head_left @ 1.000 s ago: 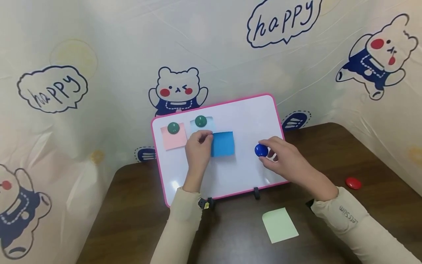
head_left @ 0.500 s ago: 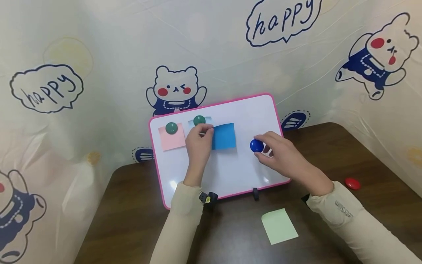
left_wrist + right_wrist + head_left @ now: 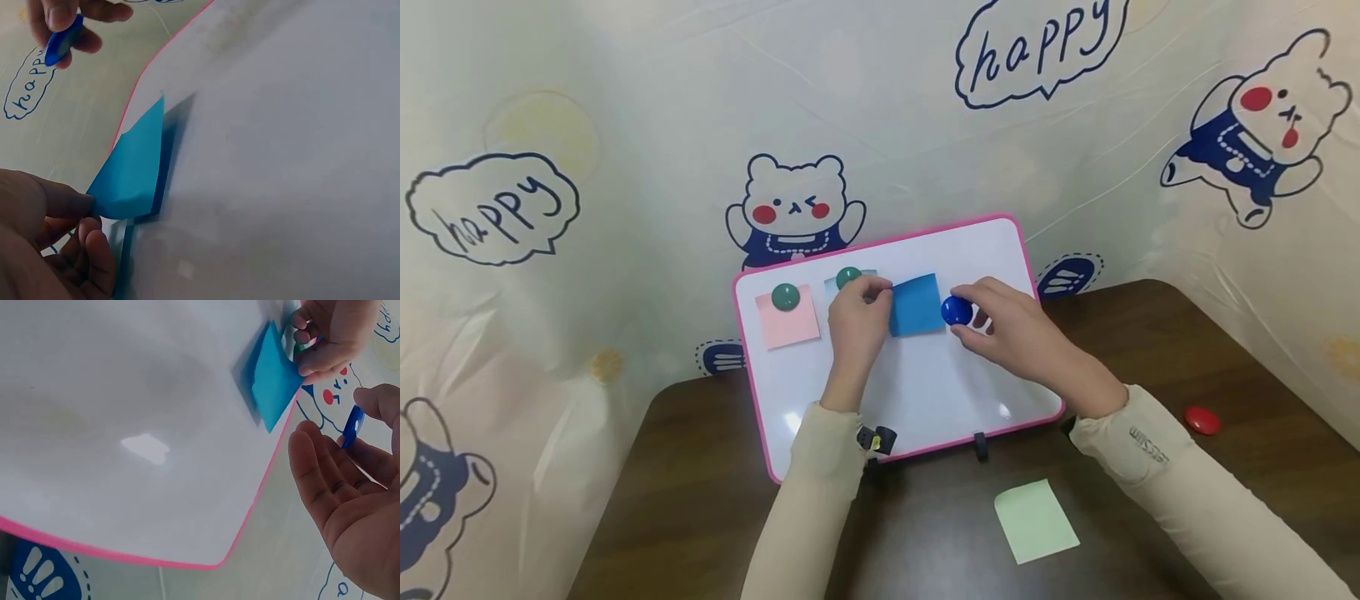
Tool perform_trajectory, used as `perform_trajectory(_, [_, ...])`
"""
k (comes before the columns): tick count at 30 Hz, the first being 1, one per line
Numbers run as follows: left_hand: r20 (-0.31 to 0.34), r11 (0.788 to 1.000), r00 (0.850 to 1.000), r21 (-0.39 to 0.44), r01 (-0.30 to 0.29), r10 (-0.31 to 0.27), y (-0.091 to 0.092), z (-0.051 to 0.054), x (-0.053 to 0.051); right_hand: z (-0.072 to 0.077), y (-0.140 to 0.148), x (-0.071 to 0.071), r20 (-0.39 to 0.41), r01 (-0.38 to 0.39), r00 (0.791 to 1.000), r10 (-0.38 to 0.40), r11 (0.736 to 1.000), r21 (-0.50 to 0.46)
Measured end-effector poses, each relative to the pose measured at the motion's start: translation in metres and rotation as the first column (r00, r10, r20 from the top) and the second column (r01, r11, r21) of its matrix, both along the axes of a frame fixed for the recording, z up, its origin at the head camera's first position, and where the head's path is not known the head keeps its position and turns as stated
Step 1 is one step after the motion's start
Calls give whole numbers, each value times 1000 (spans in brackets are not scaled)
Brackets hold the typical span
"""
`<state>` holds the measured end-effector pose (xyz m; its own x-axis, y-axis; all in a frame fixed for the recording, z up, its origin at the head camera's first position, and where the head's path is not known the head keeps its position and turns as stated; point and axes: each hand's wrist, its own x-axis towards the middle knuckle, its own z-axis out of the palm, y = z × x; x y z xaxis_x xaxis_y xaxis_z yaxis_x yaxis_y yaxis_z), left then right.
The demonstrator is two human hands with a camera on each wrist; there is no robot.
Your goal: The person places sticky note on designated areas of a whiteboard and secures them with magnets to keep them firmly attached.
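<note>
From the head view, both forearms reach out over the surface (image 3: 925, 525), the left rising steeply, the right slanting in from its own side. The left hand (image 3: 859, 325) is nearly closed, thumb and finger pinching the left edge of a blue sticky note (image 3: 916, 305) in front of the pink-framed whiteboard (image 3: 925, 387). The right hand (image 3: 1022, 333) is half open, gripping a round blue magnet (image 3: 957, 311) just beside the note's other edge.

Over at the left wrist, I see the note pinched near a corner, bowing slightly, its shadow on the board.

By the right wrist, thumb and finger hold the magnet edge-on, apart from the board, while the other fingers extend loosely.
</note>
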<state>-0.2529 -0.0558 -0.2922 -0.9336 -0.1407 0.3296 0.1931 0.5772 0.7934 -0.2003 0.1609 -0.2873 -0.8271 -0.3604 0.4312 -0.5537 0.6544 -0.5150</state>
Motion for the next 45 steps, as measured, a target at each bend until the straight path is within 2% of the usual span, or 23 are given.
perform_trajectory(5, [19,997,1000,-73,-1,2,3,3,-7,6,-10,-14,-50,-36,998,36,999,3])
perform_trajectory(8, [34,992,999,-125,-4,9,6,6,-10,8,-17,-22,-43,-30,999,30,1000,11])
perform_trajectory(12, [53,986,998,-166,-11,20,8,10,-12,9,-23,-32,-14,-4,1000,4,1000,20])
perform_trajectory(18, [56,980,998,-196,-11,23,9,11,-17,6,-30,-50,31,44,998,-46,998,37])
perform_trajectory(23, [57,971,998,-237,-25,39,9,11,-20,5,-39,-64,22,101,994,-104,990,96])
perform_trajectory(29, [16,951,999,-306,-34,40,10,14,-24,4,-49,-76,-4,127,992,-127,982,137])
perform_trajectory(35, [-23,915,999,-401,-38,31,11,18,-28,2,-52,-82,-63,142,989,-134,978,155])
perform_trajectory(41, [-19,881,999,-472,-37,32,11,22,-30,2,-54,-84,-128,154,983,-134,975,163])
perform_trajectory(45, [-13,874,999,-484,-42,41,10,23,-32,3,-55,-84,-117,162,983,-142,970,181])
